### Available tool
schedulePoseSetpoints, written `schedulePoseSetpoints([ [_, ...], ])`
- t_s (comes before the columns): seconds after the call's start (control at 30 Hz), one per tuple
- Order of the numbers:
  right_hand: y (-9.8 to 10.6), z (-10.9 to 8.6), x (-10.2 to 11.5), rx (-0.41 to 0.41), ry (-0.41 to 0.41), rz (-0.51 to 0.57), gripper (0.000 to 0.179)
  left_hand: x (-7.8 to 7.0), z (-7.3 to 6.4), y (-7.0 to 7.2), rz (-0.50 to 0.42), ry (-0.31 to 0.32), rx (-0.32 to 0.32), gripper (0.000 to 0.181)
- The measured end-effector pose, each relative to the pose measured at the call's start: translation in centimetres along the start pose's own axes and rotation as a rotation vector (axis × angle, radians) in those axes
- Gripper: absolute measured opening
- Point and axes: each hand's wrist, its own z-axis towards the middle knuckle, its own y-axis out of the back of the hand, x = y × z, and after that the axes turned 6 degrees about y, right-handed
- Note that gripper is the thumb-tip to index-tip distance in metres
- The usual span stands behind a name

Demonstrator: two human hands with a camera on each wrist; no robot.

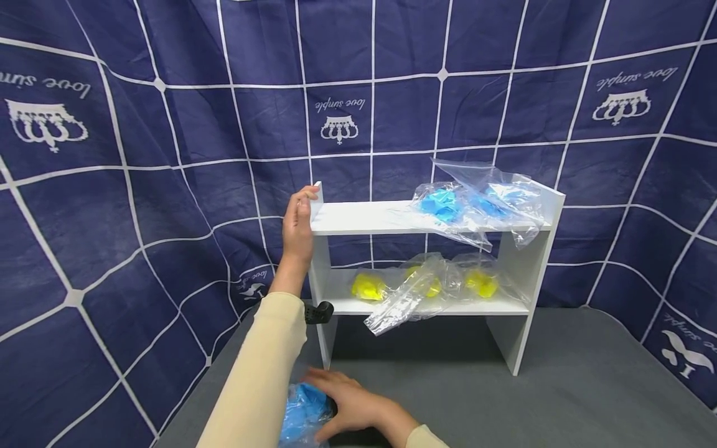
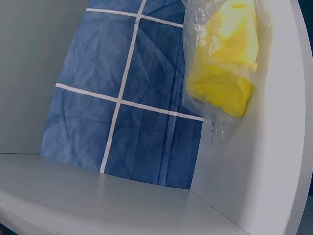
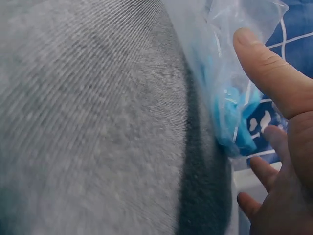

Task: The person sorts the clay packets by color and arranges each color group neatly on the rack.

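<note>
My left hand (image 1: 298, 230) grips the upper end of the left side panel of a small white shelf (image 1: 358, 218), fingers bent over its edge. Low at the front left, my right hand (image 1: 355, 404) reaches over a clear plastic bag with blue contents (image 1: 304, 410). Its thumb and fingers are spread around the bag, which rests on the grey surface, partly behind my left sleeve. Up close in the right wrist view, the thumb overlaps the clear plastic of the blue bag (image 3: 230, 112). The left wrist view holds a bagged yellow lump (image 2: 220, 63) on the shelf board.
Clear bags with blue contents (image 1: 442, 204) lie on the shelf's top board at the right. Several clear bags with yellow contents (image 1: 368, 286) fill the lower board, one flap hanging over its front. A navy gridded curtain (image 1: 403, 118) hangs behind. Grey cloth (image 1: 588, 373) covers the table.
</note>
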Motion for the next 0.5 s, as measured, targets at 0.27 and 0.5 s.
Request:
schedulePoseSetpoints([
  [0.27,-0.78,0.61,-0.01,0.001,-0.045,-0.107,0.079,0.08,-0.02,0.09,0.012,0.0,-0.006,0.031],
  [0.5,-1.11,-0.32,-0.24,-0.047,-0.041,-0.202,0.067,0.1,-0.05,0.21,0.034,-0.017,0.004,0.044],
])
